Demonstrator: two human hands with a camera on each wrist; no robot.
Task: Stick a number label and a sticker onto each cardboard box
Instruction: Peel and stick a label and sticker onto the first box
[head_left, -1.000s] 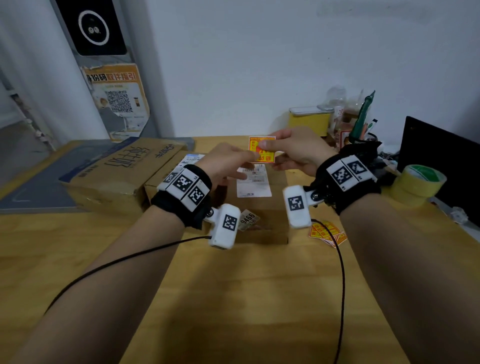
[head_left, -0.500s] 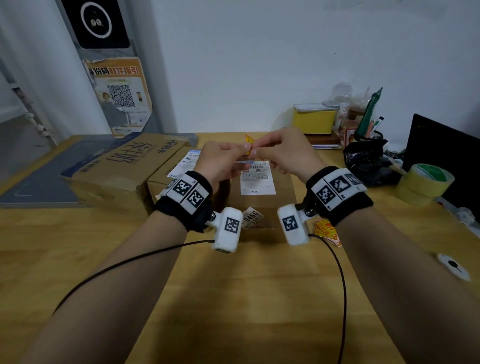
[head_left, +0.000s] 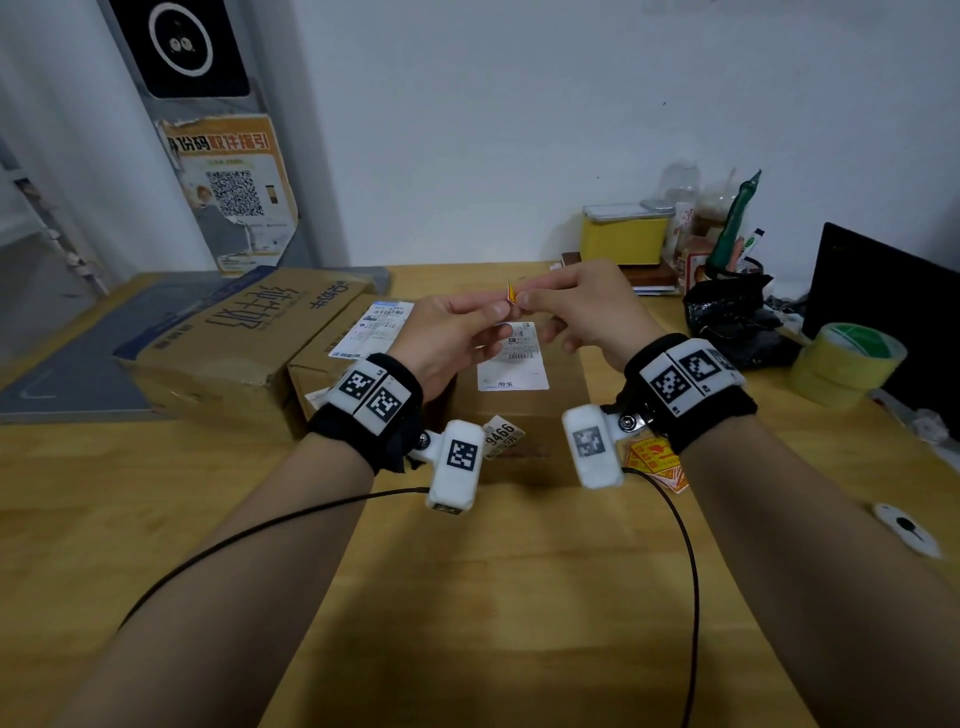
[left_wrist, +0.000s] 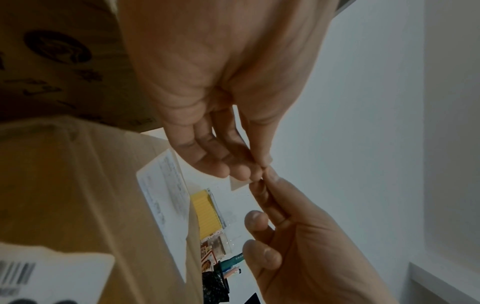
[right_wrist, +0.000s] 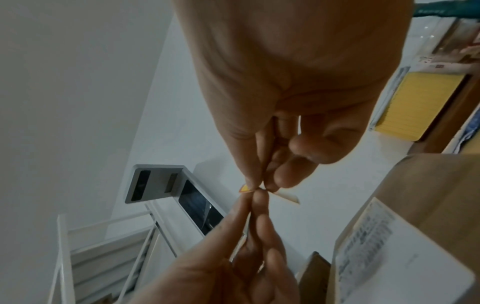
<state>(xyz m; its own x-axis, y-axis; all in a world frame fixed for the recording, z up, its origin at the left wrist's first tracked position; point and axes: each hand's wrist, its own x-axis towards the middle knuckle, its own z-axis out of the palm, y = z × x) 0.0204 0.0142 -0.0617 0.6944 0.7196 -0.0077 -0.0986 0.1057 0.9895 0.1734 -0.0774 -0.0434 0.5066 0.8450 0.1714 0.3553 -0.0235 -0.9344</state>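
pinching one small orange sticker (head_left: 511, 292) between their fingertips, the left hand (head_left: 451, 332) and right hand (head_left: 582, 306) met above the cardboard box (head_left: 519, 415), whose near edge bore the number label (head_left: 500, 435).

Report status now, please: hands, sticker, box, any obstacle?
Left hand and right hand both pinch the orange sticker above the box. Number label on box. Sticker not yet on. Nothing in the way.
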